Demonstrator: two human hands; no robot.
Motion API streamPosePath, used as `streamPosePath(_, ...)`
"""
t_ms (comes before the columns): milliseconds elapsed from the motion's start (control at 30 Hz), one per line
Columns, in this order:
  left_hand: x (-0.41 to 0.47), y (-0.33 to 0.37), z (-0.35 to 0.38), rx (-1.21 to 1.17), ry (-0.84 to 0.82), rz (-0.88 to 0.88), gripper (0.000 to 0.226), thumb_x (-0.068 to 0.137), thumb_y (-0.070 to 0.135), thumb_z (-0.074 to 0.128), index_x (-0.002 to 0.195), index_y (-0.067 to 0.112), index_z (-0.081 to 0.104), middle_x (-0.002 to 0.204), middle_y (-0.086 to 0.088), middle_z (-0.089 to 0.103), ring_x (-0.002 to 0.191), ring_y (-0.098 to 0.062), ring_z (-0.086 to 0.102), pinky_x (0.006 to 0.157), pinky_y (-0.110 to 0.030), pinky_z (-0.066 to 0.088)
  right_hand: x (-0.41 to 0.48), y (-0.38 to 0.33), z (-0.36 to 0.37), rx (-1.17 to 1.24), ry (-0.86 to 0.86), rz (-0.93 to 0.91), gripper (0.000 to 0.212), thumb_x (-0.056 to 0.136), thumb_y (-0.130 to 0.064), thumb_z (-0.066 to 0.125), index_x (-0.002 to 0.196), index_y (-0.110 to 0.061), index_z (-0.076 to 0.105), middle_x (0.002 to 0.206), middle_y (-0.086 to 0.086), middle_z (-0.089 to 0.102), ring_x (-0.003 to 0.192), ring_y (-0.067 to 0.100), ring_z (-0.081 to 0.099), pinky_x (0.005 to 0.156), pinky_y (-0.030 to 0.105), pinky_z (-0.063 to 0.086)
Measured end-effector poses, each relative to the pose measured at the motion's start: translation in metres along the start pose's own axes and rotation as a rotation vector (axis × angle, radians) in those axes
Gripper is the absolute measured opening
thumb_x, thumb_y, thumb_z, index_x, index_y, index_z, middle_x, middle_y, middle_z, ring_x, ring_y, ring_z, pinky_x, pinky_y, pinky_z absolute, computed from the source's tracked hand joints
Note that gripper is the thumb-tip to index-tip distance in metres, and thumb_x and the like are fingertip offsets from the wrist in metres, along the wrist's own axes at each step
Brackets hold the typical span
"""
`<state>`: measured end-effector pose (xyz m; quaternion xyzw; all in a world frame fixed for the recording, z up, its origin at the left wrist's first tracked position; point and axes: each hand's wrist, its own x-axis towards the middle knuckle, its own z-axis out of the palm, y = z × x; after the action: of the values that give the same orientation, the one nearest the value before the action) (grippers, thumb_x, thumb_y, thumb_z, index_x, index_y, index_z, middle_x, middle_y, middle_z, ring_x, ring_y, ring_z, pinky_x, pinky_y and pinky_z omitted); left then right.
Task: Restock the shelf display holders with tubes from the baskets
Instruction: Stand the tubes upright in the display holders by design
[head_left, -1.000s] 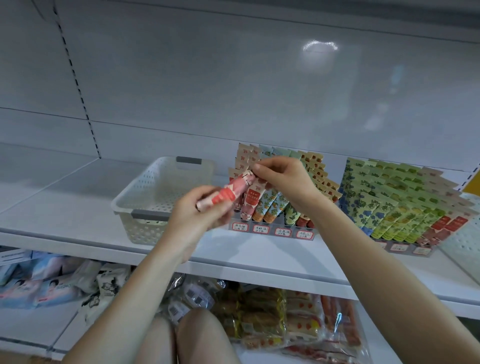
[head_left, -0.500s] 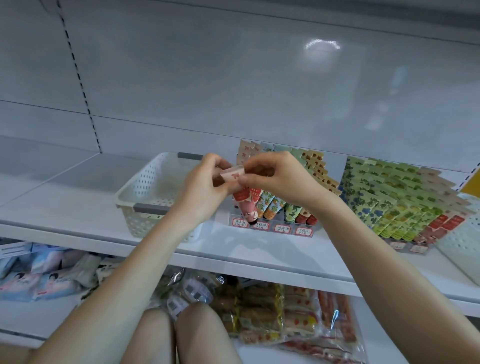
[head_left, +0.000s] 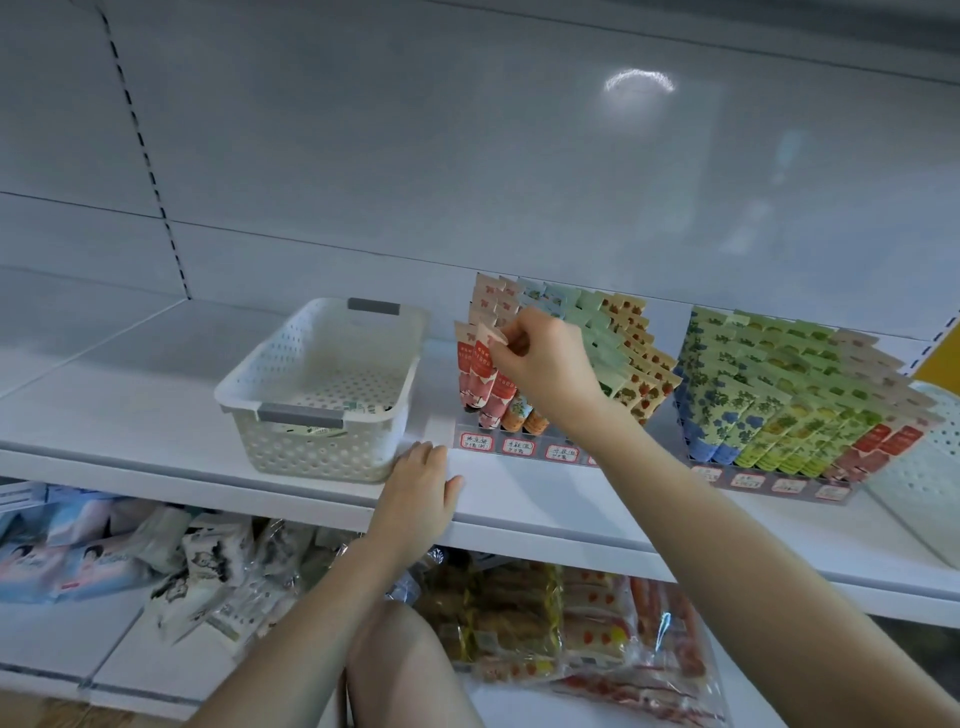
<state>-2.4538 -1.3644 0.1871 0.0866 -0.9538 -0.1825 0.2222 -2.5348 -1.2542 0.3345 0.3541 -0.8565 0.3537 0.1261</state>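
Note:
My right hand (head_left: 545, 364) pinches the top flap of a red and pink tube (head_left: 480, 384) that stands in the front left slot of the near display holder (head_left: 519, 444). That holder is packed with red, orange and green tubes. My left hand (head_left: 418, 493) rests flat on the front of the white shelf (head_left: 156, 415), fingers relaxed and holding nothing. Left of the holder stands a white perforated basket (head_left: 317, 395) with one or two tubes lying on its bottom. A second holder (head_left: 774, 480) full of blue, green and red tubes stands to the right.
Another white basket (head_left: 930, 467) sits at the far right edge of the shelf. The lower shelf holds bagged goods: pale packs (head_left: 78, 556) at left, snack bags (head_left: 561, 623) at centre. My knee (head_left: 405, 675) shows at the bottom.
Both hands held the red tube a moment ago. The left hand has let go and dropped to the shelf's front, while the right hand has set the tube upright in the holder.

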Motion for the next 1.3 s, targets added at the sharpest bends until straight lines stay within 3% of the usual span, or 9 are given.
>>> streamPosePath(100,0.0,-0.001,0.006,0.075,0.063,0.043,0.016,0.08,0.014,0.053,0.07,0.002,0.056,0.068,-0.011,0.057,0.065,-0.031,0.061,0.055,-0.037,0.05,0.001,0.0,0.009,-0.029,-0.039,-0.015,0.013,0.089,-0.007,0.053,0.082,0.004,0.057,0.072,0.015,0.059,0.069,0.03,0.055,0.065,0.038,0.046)
streamPosePath(200,0.001,-0.003,0.009,0.148,0.092,0.076,0.034,0.083,0.022,0.035,0.065,0.003,0.056,0.067,-0.01,0.057,0.066,-0.029,0.061,0.055,-0.035,0.051,0.003,-0.001,0.014,-0.084,-0.086,-0.018,0.013,0.088,-0.004,0.05,0.076,-0.004,0.052,0.069,0.011,0.053,0.065,0.024,0.047,0.059,0.031,0.037)
streamPosePath(500,0.0,-0.005,0.012,0.151,0.125,0.086,0.034,0.084,0.021,0.033,0.064,0.005,0.055,0.067,-0.008,0.055,0.064,-0.025,0.059,0.056,-0.034,0.051,0.016,0.005,0.022,-0.246,-0.162,0.042,0.032,0.09,-0.004,0.045,0.058,-0.004,0.041,0.057,0.01,0.045,0.055,0.023,0.042,0.048,0.027,0.032)
streamPosePath(667,-0.001,-0.007,0.015,0.172,0.137,0.088,0.034,0.085,0.021,0.033,0.066,0.006,0.057,0.069,-0.007,0.056,0.066,-0.024,0.059,0.059,-0.034,0.051,0.02,0.004,0.03,-0.304,-0.144,0.01,0.016,0.09,0.003,0.044,0.08,0.001,0.057,0.078,0.018,0.059,0.072,0.031,0.056,0.06,0.031,0.039)
streamPosePath(867,0.0,-0.008,0.017,0.177,0.163,0.104,0.034,0.085,0.021,0.033,0.066,0.006,0.056,0.069,-0.007,0.056,0.066,-0.024,0.059,0.059,-0.035,0.052,0.018,0.003,0.034,-0.399,-0.139,-0.032,0.019,0.087,0.01,0.045,0.088,-0.001,0.06,0.09,0.019,0.064,0.07,0.026,0.046,0.06,0.029,0.034)
streamPosePath(967,0.0,-0.008,0.018,0.174,0.187,0.115,0.033,0.085,0.02,0.033,0.066,0.005,0.055,0.069,-0.008,0.056,0.066,-0.025,0.059,0.059,-0.035,0.052,0.019,0.004,0.035,-0.383,-0.131,-0.031,0.02,0.087,0.01,0.046,0.092,0.001,0.062,0.093,0.019,0.065,0.079,0.031,0.058,0.062,0.029,0.038)
streamPosePath(1067,-0.001,-0.008,0.018,0.157,0.192,0.121,0.034,0.085,0.02,0.033,0.066,0.004,0.056,0.069,-0.008,0.056,0.065,-0.025,0.059,0.059,-0.034,0.052,0.021,0.004,0.033,-0.377,-0.155,-0.02,0.018,0.087,0.008,0.045,0.081,-0.003,0.059,0.084,0.016,0.062,0.078,0.031,0.058,0.062,0.029,0.039)
streamPosePath(1200,-0.001,-0.008,0.017,0.145,0.187,0.116,0.035,0.086,0.021,0.033,0.067,0.004,0.057,0.069,-0.008,0.057,0.066,-0.025,0.059,0.06,-0.034,0.052,0.021,0.006,0.028,-0.276,-0.165,0.022,0.033,0.089,-0.002,0.046,0.059,-0.007,0.035,0.06,0.007,0.042,0.064,0.027,0.041,0.056,0.029,0.03)
streamPosePath(1300,-0.001,-0.007,0.016,0.142,0.166,0.101,0.035,0.086,0.022,0.033,0.067,0.004,0.057,0.07,-0.008,0.057,0.067,-0.024,0.059,0.06,-0.034,0.053,0.018,0.006,0.026,-0.246,-0.164,0.025,0.038,0.089,-0.005,0.047,0.056,-0.009,0.03,0.055,0.004,0.035,0.061,0.026,0.037,0.053,0.03,0.029)
